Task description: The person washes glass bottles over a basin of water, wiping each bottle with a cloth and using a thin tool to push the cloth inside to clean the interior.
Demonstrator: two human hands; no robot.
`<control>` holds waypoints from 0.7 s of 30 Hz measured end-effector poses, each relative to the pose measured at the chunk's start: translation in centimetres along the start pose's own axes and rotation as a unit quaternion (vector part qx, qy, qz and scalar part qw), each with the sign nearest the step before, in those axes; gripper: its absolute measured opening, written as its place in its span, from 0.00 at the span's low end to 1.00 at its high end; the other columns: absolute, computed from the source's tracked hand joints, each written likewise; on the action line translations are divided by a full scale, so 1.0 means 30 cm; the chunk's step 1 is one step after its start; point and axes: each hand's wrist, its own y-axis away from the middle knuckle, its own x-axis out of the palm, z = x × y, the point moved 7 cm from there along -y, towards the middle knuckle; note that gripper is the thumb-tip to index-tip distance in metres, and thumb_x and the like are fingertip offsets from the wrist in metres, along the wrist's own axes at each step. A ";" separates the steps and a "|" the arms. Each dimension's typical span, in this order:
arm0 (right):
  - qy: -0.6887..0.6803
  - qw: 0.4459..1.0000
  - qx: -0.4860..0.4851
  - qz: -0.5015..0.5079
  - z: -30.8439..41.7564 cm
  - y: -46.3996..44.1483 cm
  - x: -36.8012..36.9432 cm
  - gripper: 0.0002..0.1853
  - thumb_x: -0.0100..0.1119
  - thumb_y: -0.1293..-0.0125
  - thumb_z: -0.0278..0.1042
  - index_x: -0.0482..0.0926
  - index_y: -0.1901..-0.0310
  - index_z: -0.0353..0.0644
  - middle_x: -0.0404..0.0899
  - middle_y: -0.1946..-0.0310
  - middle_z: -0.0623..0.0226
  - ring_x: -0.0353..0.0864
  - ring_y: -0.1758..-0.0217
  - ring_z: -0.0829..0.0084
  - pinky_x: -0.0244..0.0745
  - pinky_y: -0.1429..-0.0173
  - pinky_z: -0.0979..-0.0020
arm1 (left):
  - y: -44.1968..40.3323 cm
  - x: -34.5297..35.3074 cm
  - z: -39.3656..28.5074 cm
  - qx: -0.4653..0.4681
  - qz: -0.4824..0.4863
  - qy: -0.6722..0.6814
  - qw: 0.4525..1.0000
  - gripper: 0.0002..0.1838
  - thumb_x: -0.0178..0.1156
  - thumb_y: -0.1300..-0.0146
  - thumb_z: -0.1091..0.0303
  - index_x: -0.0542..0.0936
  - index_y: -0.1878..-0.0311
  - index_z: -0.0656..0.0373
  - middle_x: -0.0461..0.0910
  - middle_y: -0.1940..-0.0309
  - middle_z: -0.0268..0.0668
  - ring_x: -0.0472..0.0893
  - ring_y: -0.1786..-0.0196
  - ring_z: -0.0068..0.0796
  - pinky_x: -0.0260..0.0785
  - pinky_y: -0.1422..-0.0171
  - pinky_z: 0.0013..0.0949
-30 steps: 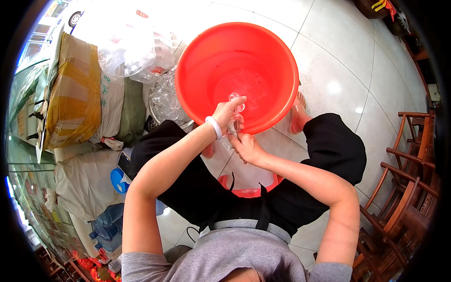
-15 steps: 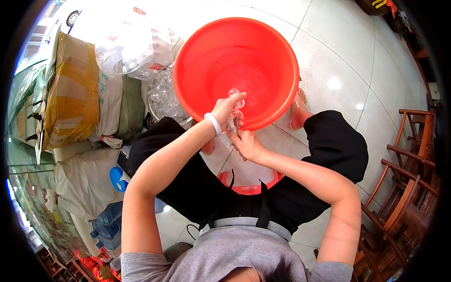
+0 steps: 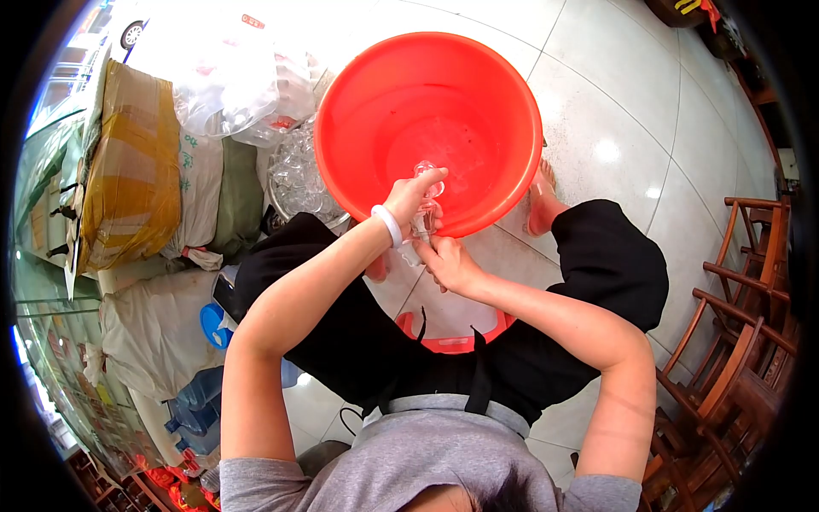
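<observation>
My left hand (image 3: 411, 201), with a white bangle at the wrist, is closed round a clear, elongated glass-like piece (image 3: 424, 224) with a rounded, knobbly upper end. My right hand (image 3: 452, 263) pinches at the lower end of the same piece, its fingertips partly hidden. A pale, translucent tip pokes out between the two hands. Both hands are at the near rim of a large red tub (image 3: 503, 94), and the piece's upper end is over its inside. A few small dark specks lie in the tub.
Left of the tub are a bowl of clear pieces (image 3: 300, 175), plastic bags (image 3: 226, 85), a taped carton (image 3: 132, 166) and sacks (image 3: 235, 200). Wooden chairs (image 3: 734, 341) stand at right. My knees flank the tub's near side, above a red stool (image 3: 452, 344).
</observation>
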 end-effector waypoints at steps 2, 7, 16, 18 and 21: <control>0.002 1.000 -0.008 -0.005 0.001 0.000 0.000 0.25 0.45 0.35 0.48 0.69 0.75 0.30 0.69 0.87 0.64 0.71 0.89 0.72 0.67 0.87 0.71 | -0.004 0.001 0.002 0.001 0.008 0.001 1.000 0.18 0.62 0.47 0.50 0.71 0.73 0.54 0.71 0.85 0.36 0.72 0.85 0.28 0.69 0.80 0.30; 0.031 0.999 0.009 -0.006 0.012 0.004 -0.005 0.21 0.46 0.36 0.43 0.70 0.65 0.26 0.73 0.78 0.50 0.76 0.74 0.55 0.70 0.68 0.61 | -0.008 -0.002 0.005 0.000 0.003 0.001 1.000 0.18 0.62 0.47 0.49 0.71 0.73 0.53 0.71 0.86 0.36 0.72 0.87 0.29 0.68 0.81 0.30; 0.005 1.000 0.012 0.006 -0.002 0.001 0.000 0.25 0.45 0.35 0.49 0.70 0.73 0.28 0.69 0.86 0.63 0.72 0.89 0.71 0.68 0.87 0.71 | -0.005 0.000 0.005 -0.001 0.004 0.002 1.000 0.18 0.62 0.47 0.50 0.71 0.73 0.53 0.71 0.86 0.36 0.72 0.86 0.29 0.68 0.81 0.30; 0.006 1.000 0.007 0.004 -0.004 -0.001 0.001 0.25 0.45 0.35 0.49 0.70 0.73 0.28 0.69 0.86 0.62 0.72 0.89 0.71 0.68 0.87 0.71 | -0.002 0.001 0.004 -0.002 0.004 0.002 1.000 0.18 0.62 0.47 0.50 0.71 0.73 0.53 0.71 0.86 0.36 0.72 0.86 0.29 0.68 0.80 0.30; 0.009 1.000 0.025 0.012 0.009 0.006 -0.001 0.22 0.44 0.35 0.46 0.69 0.67 0.27 0.70 0.85 0.58 0.73 0.87 0.65 0.69 0.83 0.67 | -0.002 0.001 0.004 -0.002 0.006 0.003 1.000 0.18 0.62 0.47 0.50 0.71 0.73 0.53 0.71 0.86 0.36 0.72 0.86 0.29 0.68 0.80 0.30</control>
